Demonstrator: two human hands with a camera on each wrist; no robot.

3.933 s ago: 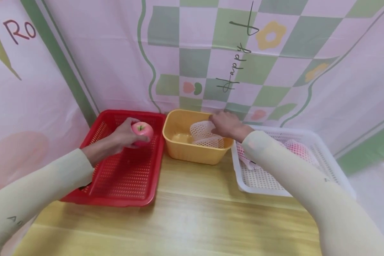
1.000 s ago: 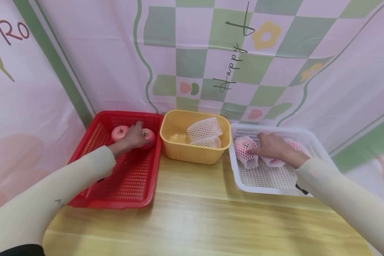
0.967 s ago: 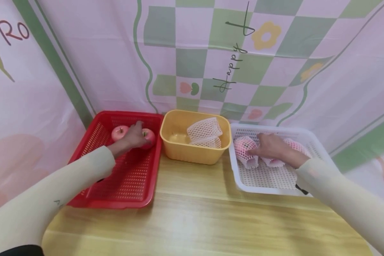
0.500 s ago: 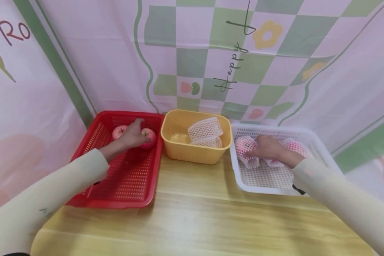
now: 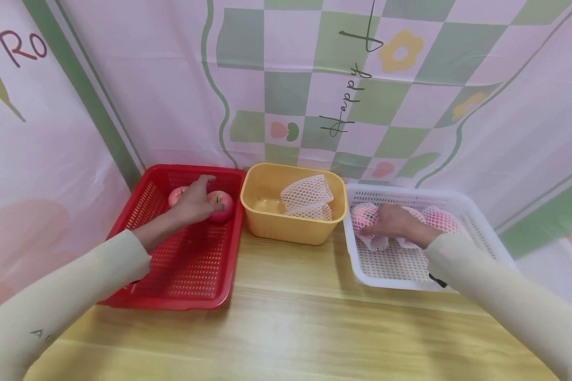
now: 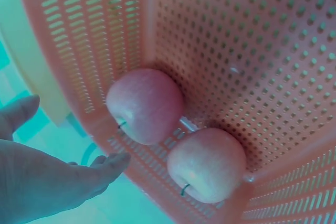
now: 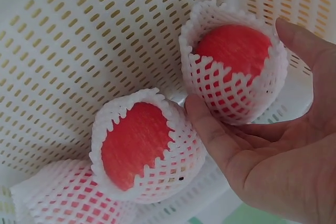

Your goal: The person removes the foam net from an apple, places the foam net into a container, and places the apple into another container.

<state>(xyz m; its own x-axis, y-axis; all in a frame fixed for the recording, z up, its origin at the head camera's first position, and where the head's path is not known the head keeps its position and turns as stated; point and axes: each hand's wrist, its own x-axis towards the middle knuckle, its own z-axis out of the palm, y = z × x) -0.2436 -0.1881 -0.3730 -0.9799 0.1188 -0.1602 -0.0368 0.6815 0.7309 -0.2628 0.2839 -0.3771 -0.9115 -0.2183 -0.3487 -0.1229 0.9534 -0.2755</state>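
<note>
My left hand (image 5: 193,203) hovers over the red plastic basket (image 5: 183,304), fingers loosely spread. Two bare pink-red apples lie below it: one (image 5: 221,206) is beside the thumb, the other (image 5: 176,196) partly covered by the hand. The left wrist view has both apples apart from the fingers. In the white basket (image 5: 400,284), my right hand (image 5: 393,222) holds the leftmost apple in a foam net (image 7: 233,72), thumb on one side and fingers on the other. Another netted apple (image 7: 139,148) lies close to the fingers, and a third netted apple (image 7: 73,195) lies farther along.
Between the baskets stands a yellow plastic bin (image 5: 286,232) with loose white foam nets (image 5: 307,191) inside. All three containers sit on a wooden table (image 5: 286,328). Behind them hangs a printed cloth (image 5: 171,79) with a green checker pattern.
Earlier my left hand held an apple over the red basket and my right was at the yellow bin. The left has since let go; the right has moved to the leftmost netted apple.
</note>
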